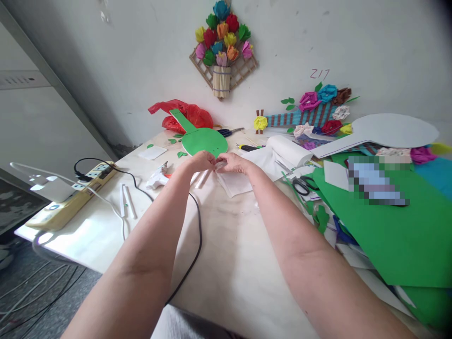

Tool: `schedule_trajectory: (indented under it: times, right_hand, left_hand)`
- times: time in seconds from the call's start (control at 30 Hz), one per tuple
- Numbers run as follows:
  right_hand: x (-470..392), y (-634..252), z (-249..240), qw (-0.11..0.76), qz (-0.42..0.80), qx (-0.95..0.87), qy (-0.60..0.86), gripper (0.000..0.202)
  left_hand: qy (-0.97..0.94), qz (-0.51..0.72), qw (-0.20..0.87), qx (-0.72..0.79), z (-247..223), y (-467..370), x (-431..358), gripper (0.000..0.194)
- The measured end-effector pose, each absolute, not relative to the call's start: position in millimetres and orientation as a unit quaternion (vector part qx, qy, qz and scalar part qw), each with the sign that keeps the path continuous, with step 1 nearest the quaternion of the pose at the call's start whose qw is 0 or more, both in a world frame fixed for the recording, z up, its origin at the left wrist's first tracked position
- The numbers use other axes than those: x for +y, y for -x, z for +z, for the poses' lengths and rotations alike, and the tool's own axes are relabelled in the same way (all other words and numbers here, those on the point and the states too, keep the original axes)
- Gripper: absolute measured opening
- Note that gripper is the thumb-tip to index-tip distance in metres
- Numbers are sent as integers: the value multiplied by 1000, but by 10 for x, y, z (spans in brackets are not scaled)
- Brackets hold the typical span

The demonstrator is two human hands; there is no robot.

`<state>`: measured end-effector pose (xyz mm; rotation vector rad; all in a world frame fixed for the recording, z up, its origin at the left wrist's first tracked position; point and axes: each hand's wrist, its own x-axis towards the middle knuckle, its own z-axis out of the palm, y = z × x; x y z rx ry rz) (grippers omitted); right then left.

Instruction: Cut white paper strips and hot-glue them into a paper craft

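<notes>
Above the middle of the table, my left hand (204, 161) and my right hand (233, 163) meet with fingers pinched together. Between the fingertips shows a small whitish piece (221, 165), probably thin paper; its full shape is hidden. White thin paper (235, 186) lies just below my right hand. Close to my left hand are short white sticks (202, 180) and a white glue gun (158, 176) with a black cord. Directly behind both hands rests a green round paper shape with a long handle (205, 141).
A yellow power strip (70, 197) lines the left edge. Black-handled scissors (304, 185), a white paper roll (288, 151) and large green sheets (388, 235) lie at the right, with a blurred phone-like object (376, 181) on top. A red plastic bag (190, 117) stands at the back.
</notes>
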<state>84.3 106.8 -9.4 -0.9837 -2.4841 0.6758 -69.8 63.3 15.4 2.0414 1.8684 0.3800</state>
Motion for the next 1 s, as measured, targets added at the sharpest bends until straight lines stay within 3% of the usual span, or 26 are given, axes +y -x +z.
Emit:
schedule_trajectory:
  times: [0.4,0.6,1.0]
  right_hand:
    - [1075,-836,-99,207,338,-859,324,30]
    - [1062,-797,-89,172,310,-864,358,40]
    - [1083,-793,-158,214,428,-808,345,33]
  left_hand:
    - [-718,166,196,647,171,684,593,15]
    - [-717,163,196,649,182,699,574,19]
    - [-715,186,219,638,217,720,579,16]
